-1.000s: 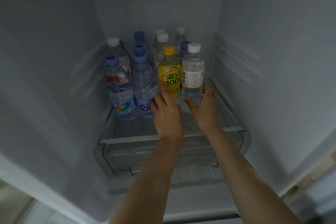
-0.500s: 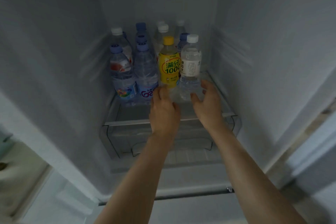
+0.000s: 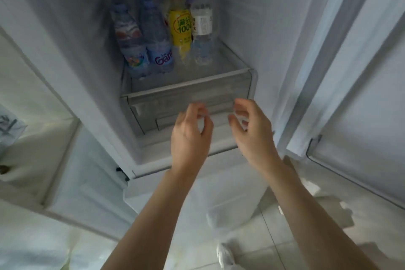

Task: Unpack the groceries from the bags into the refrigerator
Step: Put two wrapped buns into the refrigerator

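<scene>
Several bottles stand on the glass shelf inside the open refrigerator. A yellow-labelled bottle and a clear water bottle with a white cap stand at the front right, and two blue-capped water bottles stand at the front left. More bottles behind them are partly hidden. My left hand and my right hand hover in front of the clear drawer below the shelf. Both hold nothing, with fingers loosely curled.
The open fridge door stands at the right, with its lower edge near my right forearm. A white cabinet side is at the left. Tiled floor and a white shoe show below.
Both hands let go of the yellow and clear bottles and drew back out of the fridge toward me. The view pulled back and tilted down, showing the floor.
</scene>
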